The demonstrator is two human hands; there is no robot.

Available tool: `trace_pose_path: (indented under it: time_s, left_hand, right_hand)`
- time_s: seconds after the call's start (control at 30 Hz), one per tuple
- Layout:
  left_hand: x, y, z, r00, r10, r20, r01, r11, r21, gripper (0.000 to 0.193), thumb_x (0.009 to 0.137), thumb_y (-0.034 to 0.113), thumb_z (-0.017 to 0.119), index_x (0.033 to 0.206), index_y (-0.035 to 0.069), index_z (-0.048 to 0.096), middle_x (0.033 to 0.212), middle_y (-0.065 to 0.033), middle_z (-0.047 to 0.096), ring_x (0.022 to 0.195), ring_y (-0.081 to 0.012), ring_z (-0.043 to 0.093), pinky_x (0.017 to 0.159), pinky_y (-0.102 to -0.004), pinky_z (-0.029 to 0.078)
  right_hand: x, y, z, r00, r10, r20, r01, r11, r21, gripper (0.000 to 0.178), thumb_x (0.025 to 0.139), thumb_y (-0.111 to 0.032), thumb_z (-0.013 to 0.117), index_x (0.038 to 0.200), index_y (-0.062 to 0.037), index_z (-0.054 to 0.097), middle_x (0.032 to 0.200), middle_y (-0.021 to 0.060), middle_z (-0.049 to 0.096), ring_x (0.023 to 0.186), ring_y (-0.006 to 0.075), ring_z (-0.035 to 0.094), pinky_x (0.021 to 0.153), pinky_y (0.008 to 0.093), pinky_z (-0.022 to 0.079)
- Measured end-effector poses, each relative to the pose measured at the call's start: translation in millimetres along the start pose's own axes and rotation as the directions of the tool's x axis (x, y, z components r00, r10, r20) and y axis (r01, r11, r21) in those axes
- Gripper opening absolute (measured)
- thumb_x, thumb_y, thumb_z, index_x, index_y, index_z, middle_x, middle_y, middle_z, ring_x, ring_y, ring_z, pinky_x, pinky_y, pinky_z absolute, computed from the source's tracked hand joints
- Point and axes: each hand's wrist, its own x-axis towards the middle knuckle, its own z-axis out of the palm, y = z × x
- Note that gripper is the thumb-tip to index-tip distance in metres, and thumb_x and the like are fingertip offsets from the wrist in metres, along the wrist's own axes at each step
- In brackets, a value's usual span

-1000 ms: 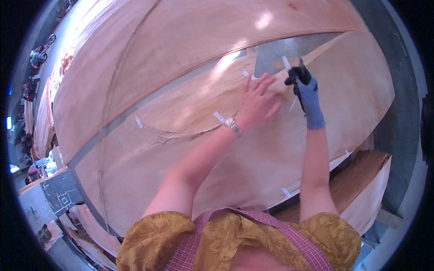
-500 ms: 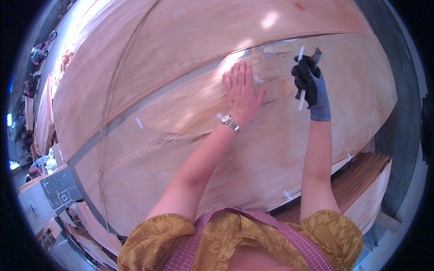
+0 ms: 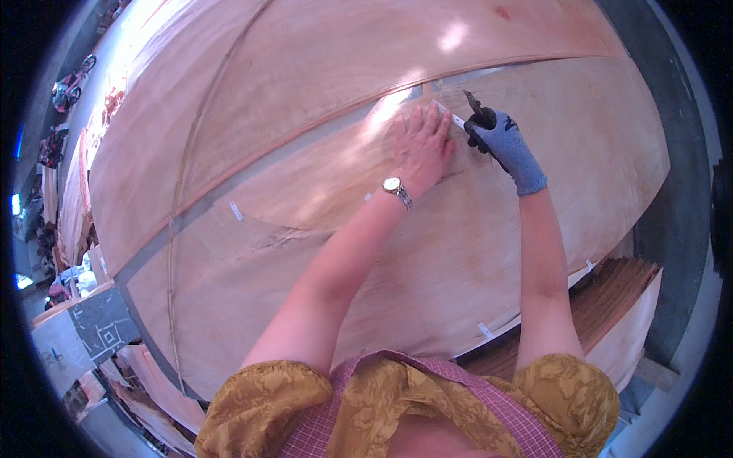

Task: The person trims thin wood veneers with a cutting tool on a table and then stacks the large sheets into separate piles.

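Note:
My bare left hand [image 3: 422, 149], with a watch [image 3: 392, 185] at its wrist, lies flat on a thin tan wood veneer sheet [image 3: 427, 259], fingers stretched out. Just right of its fingertips, my right hand [image 3: 500, 141], in a blue and black glove, is closed round a dark knife-like tool [image 3: 472, 100] whose tip points up and away. A white tape strip [image 3: 447, 111] runs along the veneer between the left fingertips and the gloved fingers. Whether the right fingers also pinch the strip's end is hidden. A ragged split [image 3: 286, 237] crosses the sheet left of my hands.
Short white tape pieces [image 3: 236, 211] stick to the sheet, another piece [image 3: 485, 330] at its near edge. Beyond lies a larger veneer sheet [image 3: 321, 84]. A thin cord [image 3: 178, 187] crosses both at left. A brown veneer stack [image 3: 611, 294] sits near right.
My right hand has moved left and turned, bringing the white tape strip down beside my left fingertips. My left hand has shifted slightly right, its fingers now less raised toward the far edge.

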Motion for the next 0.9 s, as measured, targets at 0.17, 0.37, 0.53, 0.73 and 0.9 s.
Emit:
trace_pose_path:
  time_s: [0.17, 0.37, 0.53, 0.73, 0.9]
  left_hand:
    - [8.9, 2.2, -5.3, 0.999, 0.035, -0.04, -0.033, 0.999, 0.043, 0.043, 0.087, 0.03, 0.059, 0.125, 0.009, 0.06, 0.134, -0.0113, 0.053, 0.115, -0.0299, 0.05, 0.09, -0.0464, 0.036]
    - [54.4, 3.8, -21.2, 0.994, -0.045, 0.103, 0.059, 0.989, -0.132, 0.037, 0.087, 0.026, 0.057, 0.12, 0.009, 0.061, 0.129, -0.0105, 0.057, 0.114, -0.0269, 0.051, 0.093, -0.0452, 0.034]
    - [57.0, 5.7, 23.9, 0.988, 0.154, 0.011, -0.154, 0.988, 0.0, 0.04, 0.089, 0.028, 0.056, 0.125, 0.011, 0.06, 0.132, -0.0091, 0.056, 0.12, -0.0268, 0.048, 0.1, -0.0477, 0.032]
    - [49.7, 4.3, 29.5, 0.985, 0.168, 0.031, -0.169, 0.985, 0.029, 0.048, 0.089, 0.033, 0.057, 0.136, 0.024, 0.053, 0.143, -0.0085, 0.048, 0.13, -0.0302, 0.042, 0.1, -0.05, 0.033]
    - [55.8, 8.6, 13.9, 0.981, 0.185, 0.057, -0.185, 0.983, -0.009, 0.046, 0.09, 0.029, 0.056, 0.135, 0.022, 0.054, 0.134, -0.0099, 0.054, 0.12, -0.03, 0.05, 0.099, -0.0468, 0.036]
  right_hand:
    - [12.5, 12.8, -17.1, 0.957, -0.196, -0.212, -0.005, 0.723, -0.69, 0.021, 0.09, -0.027, 0.062, 0.087, -0.0052, 0.061, 0.081, 0.0209, 0.067, 0.075, 0.0384, 0.067, 0.064, 0.0497, 0.05]
    - [38.2, 18.3, -21.4, 0.99, 0.14, 0.027, -0.136, 0.874, 0.466, 0.022, 0.086, -0.024, 0.072, 0.094, -0.0043, 0.067, 0.076, 0.0035, 0.068, 0.063, 0.0136, 0.063, 0.052, 0.0288, 0.047]
    - [52.9, 58.1, -6.4, 0.979, 0.186, -0.078, -0.159, 0.95, 0.268, 0.02, 0.087, -0.024, 0.071, 0.09, -0.0052, 0.066, 0.072, 0.0033, 0.067, 0.055, 0.01, 0.058, 0.05, 0.0245, 0.043]
    - [14.2, 47.3, -18.0, 0.987, 0.029, -0.155, -0.06, 0.978, -0.2, 0.028, 0.089, -0.03, 0.065, 0.088, -0.0019, 0.065, 0.073, 0.0161, 0.068, 0.063, 0.0264, 0.067, 0.06, 0.0382, 0.052]
    - [8.7, 44.9, -37.5, 0.95, 0.007, -0.313, -0.134, 0.912, -0.387, 0.021, 0.093, -0.026, 0.059, 0.096, -0.0063, 0.065, 0.076, 0.0166, 0.069, 0.066, 0.0278, 0.067, 0.062, 0.039, 0.051]
